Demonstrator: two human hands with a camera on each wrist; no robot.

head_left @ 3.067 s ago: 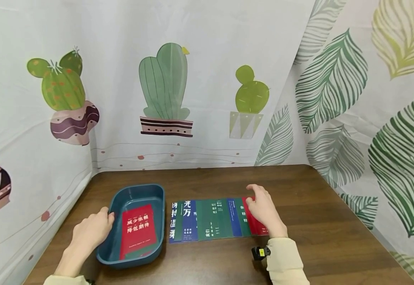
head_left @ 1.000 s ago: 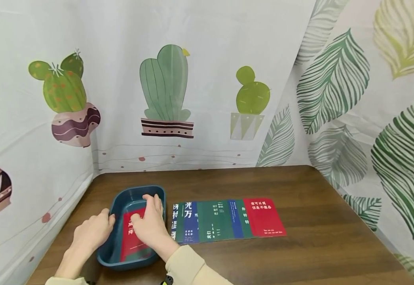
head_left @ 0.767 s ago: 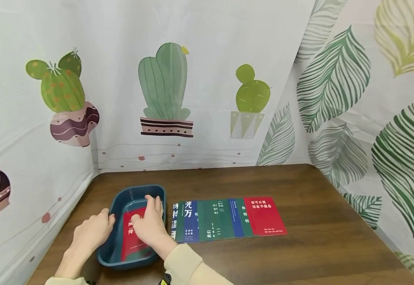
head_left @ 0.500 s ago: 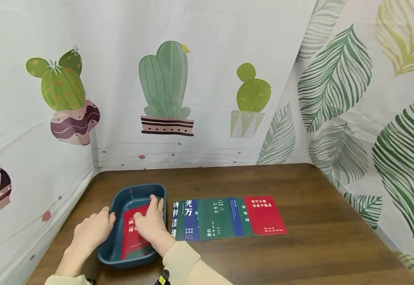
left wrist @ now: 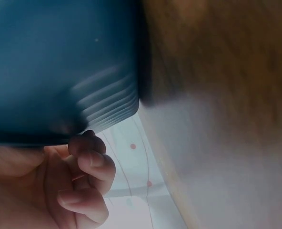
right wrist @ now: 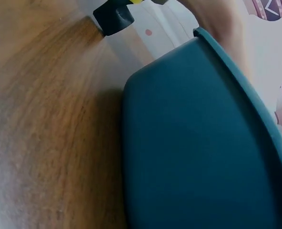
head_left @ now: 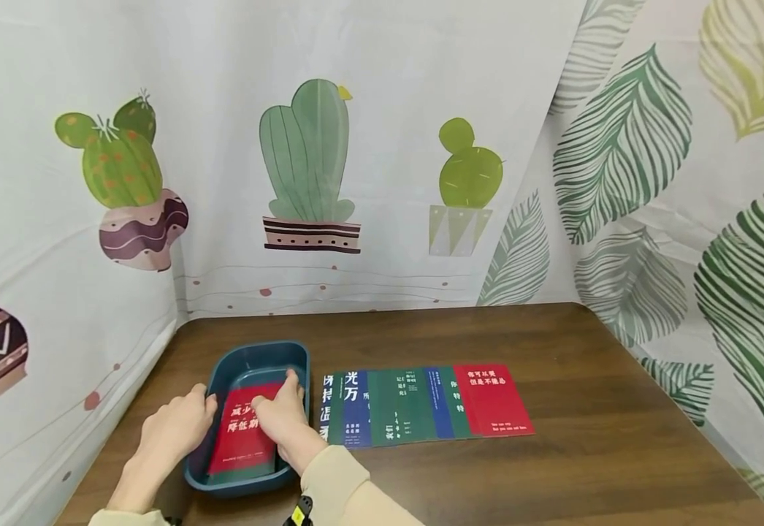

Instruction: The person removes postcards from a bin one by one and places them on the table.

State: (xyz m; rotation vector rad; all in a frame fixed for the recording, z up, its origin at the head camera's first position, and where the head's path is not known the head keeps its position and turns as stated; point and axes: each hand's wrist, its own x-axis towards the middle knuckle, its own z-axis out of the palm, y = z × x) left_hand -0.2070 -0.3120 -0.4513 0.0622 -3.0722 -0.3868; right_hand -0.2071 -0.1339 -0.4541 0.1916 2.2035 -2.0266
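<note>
A dark blue rectangular plastic tub stands at the left of the table. My left hand grips its left rim, fingers curled under the edge in the left wrist view. Inside the tub, a red card with white lettering lies over a green card. My right hand reaches over the tub's near right side and pinches the red card by its right edge, thumb on top; its other fingertips are partly hidden. The right wrist view shows mostly the tub's outer wall.
Right of the tub, an overlapping row of blue and green cards lies on the brown wooden table, ending in a red card. A white curtain printed with cacti and leaves hangs behind.
My right hand has moved from the right end of the card row into the tub. The red card in the tub has shifted left and turned. My left hand has stayed at the rim.
</note>
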